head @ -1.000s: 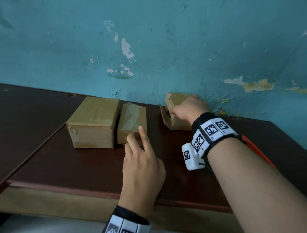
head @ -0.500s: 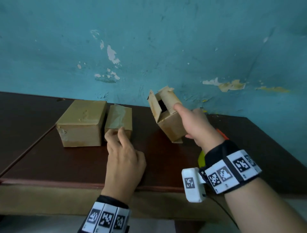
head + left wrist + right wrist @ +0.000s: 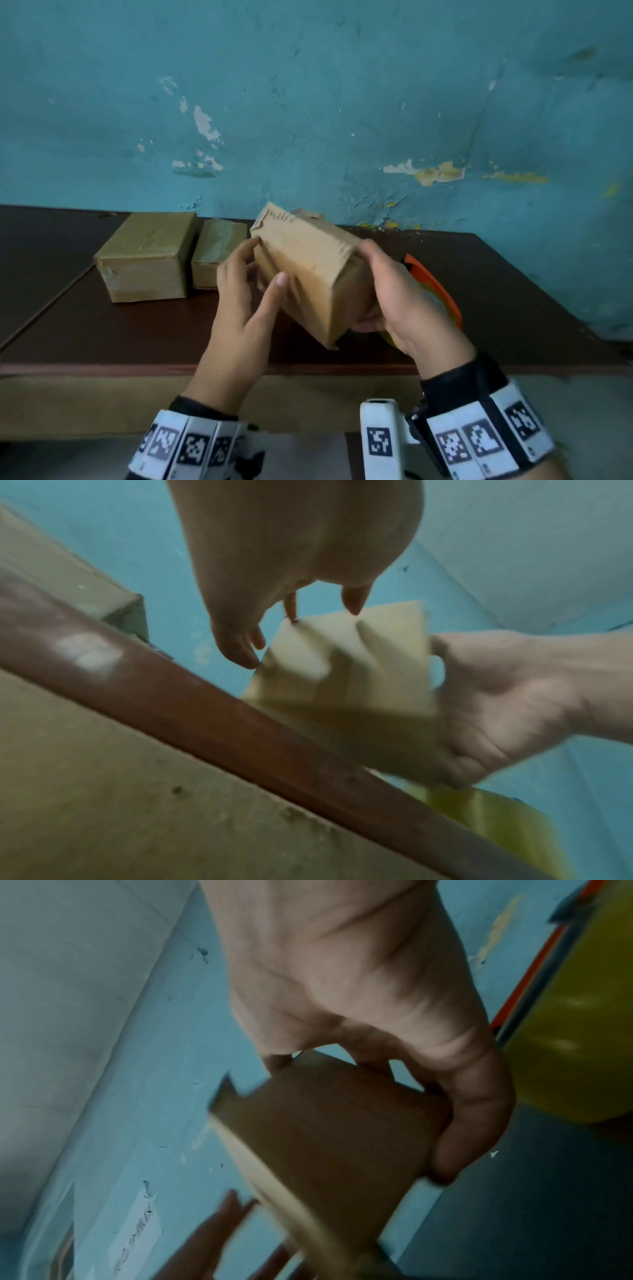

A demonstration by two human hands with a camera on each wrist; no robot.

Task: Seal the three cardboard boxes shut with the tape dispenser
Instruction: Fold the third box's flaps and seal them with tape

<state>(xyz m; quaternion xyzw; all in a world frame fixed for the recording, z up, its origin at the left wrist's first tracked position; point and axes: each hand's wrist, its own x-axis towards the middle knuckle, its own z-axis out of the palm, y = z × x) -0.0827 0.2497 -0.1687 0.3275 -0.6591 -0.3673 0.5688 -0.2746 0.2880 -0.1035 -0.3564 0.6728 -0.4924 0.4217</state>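
Note:
A small open-flapped cardboard box (image 3: 308, 270) hangs tilted in the air above the table's front. My right hand (image 3: 373, 287) grips its right end, thumb on top and fingers beneath; the right wrist view shows the same box (image 3: 325, 1137) in that grip. My left hand (image 3: 263, 263) touches the box's left end with straight fingers and its thumb lies on the near face. Two more boxes stand at the back left: a bigger one (image 3: 147, 257) and a small taped one (image 3: 215, 253). The orange tape dispenser (image 3: 435, 291) with a yellowish roll lies behind my right hand, mostly hidden.
The dark brown table (image 3: 102, 335) runs up to a teal wall (image 3: 342, 120) with flaking paint. Its front edge (image 3: 205, 704) lies just under my wrists. A seam crosses the tabletop at the far left.
My right hand lifted the third box from beside the wall, brought it toward me and turned it over. My left hand left the table near the small taped box and rose to meet it.

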